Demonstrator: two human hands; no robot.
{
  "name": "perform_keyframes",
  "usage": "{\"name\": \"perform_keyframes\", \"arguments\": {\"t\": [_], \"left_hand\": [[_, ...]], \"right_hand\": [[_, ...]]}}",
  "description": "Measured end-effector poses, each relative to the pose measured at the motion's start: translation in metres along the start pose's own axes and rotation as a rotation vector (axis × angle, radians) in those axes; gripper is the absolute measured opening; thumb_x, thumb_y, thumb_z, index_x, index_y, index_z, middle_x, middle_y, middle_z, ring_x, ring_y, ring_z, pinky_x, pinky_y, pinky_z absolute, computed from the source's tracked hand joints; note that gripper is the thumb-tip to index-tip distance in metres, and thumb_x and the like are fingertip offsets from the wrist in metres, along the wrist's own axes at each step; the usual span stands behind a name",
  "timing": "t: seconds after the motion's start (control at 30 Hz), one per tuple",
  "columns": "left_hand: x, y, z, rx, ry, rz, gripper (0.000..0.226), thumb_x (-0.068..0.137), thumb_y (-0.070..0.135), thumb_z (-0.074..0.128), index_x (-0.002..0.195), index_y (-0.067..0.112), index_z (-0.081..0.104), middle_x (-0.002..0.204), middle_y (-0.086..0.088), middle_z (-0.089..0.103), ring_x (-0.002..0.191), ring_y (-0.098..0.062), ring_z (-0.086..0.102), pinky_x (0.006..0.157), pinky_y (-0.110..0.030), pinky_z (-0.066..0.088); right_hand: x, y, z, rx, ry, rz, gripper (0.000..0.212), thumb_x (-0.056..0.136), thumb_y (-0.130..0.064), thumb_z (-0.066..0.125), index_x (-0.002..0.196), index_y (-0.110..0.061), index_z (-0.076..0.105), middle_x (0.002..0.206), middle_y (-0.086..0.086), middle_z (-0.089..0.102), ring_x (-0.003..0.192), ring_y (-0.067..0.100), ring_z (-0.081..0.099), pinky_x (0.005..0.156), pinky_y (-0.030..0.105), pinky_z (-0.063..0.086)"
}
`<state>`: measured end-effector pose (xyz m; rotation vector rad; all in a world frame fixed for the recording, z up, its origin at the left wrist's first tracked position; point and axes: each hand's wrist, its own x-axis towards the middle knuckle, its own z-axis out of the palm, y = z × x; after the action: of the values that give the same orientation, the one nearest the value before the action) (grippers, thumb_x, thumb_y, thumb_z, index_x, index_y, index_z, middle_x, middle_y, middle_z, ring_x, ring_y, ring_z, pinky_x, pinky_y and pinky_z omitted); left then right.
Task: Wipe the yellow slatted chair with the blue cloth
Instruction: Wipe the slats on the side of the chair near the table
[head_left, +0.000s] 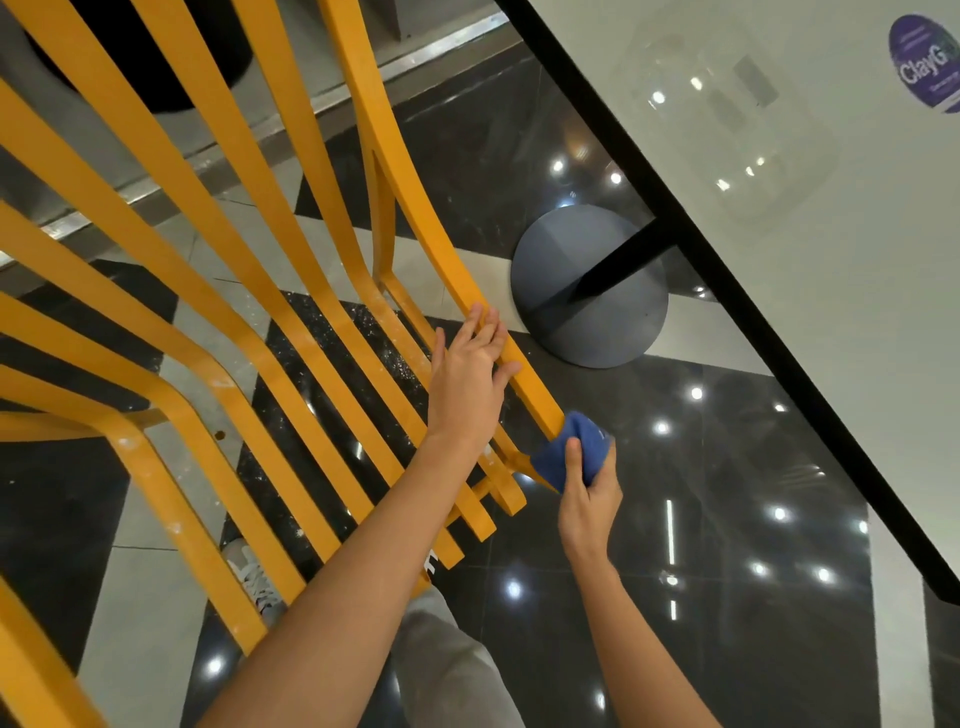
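The yellow slatted chair (218, 291) fills the left and centre of the head view, its long curved slats running from top left down to the lower middle. My left hand (470, 374) grips the rightmost slat, fingers wrapped over its edge. Just below, my right hand (589, 499) holds the bunched blue cloth (571, 449), which is pressed against the lower end of that same slat. The slat's tip is hidden behind the cloth.
A white table (810, 218) with a black edge spans the right side, close to my right hand. Its round grey base (589, 291) stands on the glossy dark tiled floor beside the chair. A purple sticker (924, 62) sits on the tabletop. My grey trouser leg (447, 670) shows below.
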<state>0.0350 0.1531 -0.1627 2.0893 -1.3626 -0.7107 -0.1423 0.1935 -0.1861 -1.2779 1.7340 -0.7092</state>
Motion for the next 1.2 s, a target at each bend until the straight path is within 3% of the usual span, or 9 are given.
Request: {"name": "perform_keyframes", "arguments": {"t": [0.17, 0.33, 0.43, 0.53, 0.67, 0.77, 0.9, 1.03, 1.2], "left_hand": [[0.018, -0.018, -0.019, 0.035, 0.066, 0.105, 0.035, 0.098, 0.019, 0.056, 0.131, 0.010, 0.059, 0.142, -0.004, 0.055, 0.141, -0.016, 0.039, 0.122, -0.041, 0.014], [0.022, -0.043, -0.032, 0.135, 0.058, 0.202, 0.049, 0.092, -0.003, 0.057, 0.139, 0.010, 0.052, 0.148, -0.004, 0.047, 0.147, -0.022, 0.027, 0.121, -0.045, 0.017], [0.021, -0.041, -0.034, 0.111, 0.047, 0.160, 0.056, 0.089, -0.007, 0.055, 0.141, 0.013, 0.049, 0.149, -0.001, 0.046, 0.149, -0.023, 0.022, 0.122, -0.048, 0.013], [0.018, -0.040, -0.035, 0.119, 0.056, 0.111, 0.058, 0.088, -0.006, 0.055, 0.140, 0.019, 0.050, 0.148, 0.005, 0.046, 0.150, -0.024, 0.018, 0.122, -0.051, 0.011], [0.019, -0.042, -0.033, 0.125, 0.048, 0.080, 0.054, 0.091, 0.001, 0.056, 0.139, 0.023, 0.051, 0.147, 0.010, 0.045, 0.149, -0.026, 0.019, 0.122, -0.053, 0.010], [0.019, -0.038, -0.026, 0.117, 0.066, 0.028, 0.039, 0.097, 0.025, 0.056, 0.136, 0.026, 0.055, 0.145, 0.013, 0.047, 0.148, -0.025, 0.025, 0.120, -0.055, 0.011], [0.018, -0.034, -0.018, 0.139, 0.063, -0.035, 0.046, 0.098, 0.053, 0.047, 0.136, 0.029, 0.054, 0.146, 0.015, 0.046, 0.147, -0.022, 0.026, 0.118, -0.055, 0.006], [0.018, -0.036, -0.015, 0.059, 0.111, -0.052, 0.040, 0.100, 0.047, 0.044, 0.135, 0.031, 0.057, 0.144, 0.017, 0.049, 0.147, -0.022, 0.028, 0.118, -0.058, 0.007], [0.018, -0.038, -0.017, 0.096, 0.116, -0.083, 0.040, 0.100, 0.048, 0.044, 0.135, 0.034, 0.056, 0.143, 0.017, 0.050, 0.148, -0.023, 0.025, 0.117, -0.057, 0.005]], "right_hand": [[0.032, -0.034, 0.017, -0.336, -0.140, -0.206, 0.037, 0.094, -0.053, 0.051, 0.117, -0.023, 0.055, 0.097, -0.004, 0.067, 0.084, 0.012, 0.064, 0.073, 0.034, 0.054], [0.079, -0.083, 0.070, -0.444, -0.265, -0.349, 0.038, 0.096, -0.055, 0.047, 0.117, -0.024, 0.052, 0.094, -0.004, 0.065, 0.080, 0.015, 0.062, 0.074, 0.042, 0.055], [0.089, -0.091, 0.083, -0.407, -0.312, -0.340, 0.039, 0.097, -0.053, 0.047, 0.123, -0.025, 0.052, 0.096, -0.007, 0.063, 0.085, 0.013, 0.062, 0.077, 0.040, 0.056], [0.065, -0.060, 0.041, -0.309, -0.323, -0.212, 0.042, 0.092, -0.060, 0.048, 0.123, -0.032, 0.054, 0.100, -0.010, 0.068, 0.091, 0.008, 0.066, 0.078, 0.034, 0.056], [0.015, -0.009, -0.026, -0.085, -0.223, -0.067, 0.028, 0.089, -0.035, 0.058, 0.115, -0.025, 0.062, 0.098, -0.009, 0.069, 0.090, 0.002, 0.068, 0.077, 0.025, 0.058], [0.016, -0.010, -0.026, -0.068, -0.217, 0.032, 0.018, 0.095, -0.026, 0.055, 0.112, -0.025, 0.061, 0.099, -0.007, 0.068, 0.089, 0.001, 0.068, 0.071, 0.015, 0.055], [0.060, -0.058, 0.014, -0.270, -0.399, -0.059, 0.016, 0.097, -0.042, 0.054, 0.102, -0.029, 0.060, 0.090, -0.009, 0.067, 0.083, 0.009, 0.065, 0.069, 0.025, 0.050], [0.102, -0.089, 0.054, -0.526, -0.514, -0.197, 0.031, 0.095, -0.057, 0.048, 0.088, -0.027, 0.056, 0.081, -0.004, 0.063, 0.074, 0.017, 0.060, 0.063, 0.030, 0.040], [0.079, -0.055, 0.028, -0.252, -0.484, -0.171, 0.029, 0.095, -0.050, 0.052, 0.110, -0.027, 0.061, 0.092, -0.006, 0.069, 0.083, 0.011, 0.068, 0.072, 0.033, 0.054]]}}
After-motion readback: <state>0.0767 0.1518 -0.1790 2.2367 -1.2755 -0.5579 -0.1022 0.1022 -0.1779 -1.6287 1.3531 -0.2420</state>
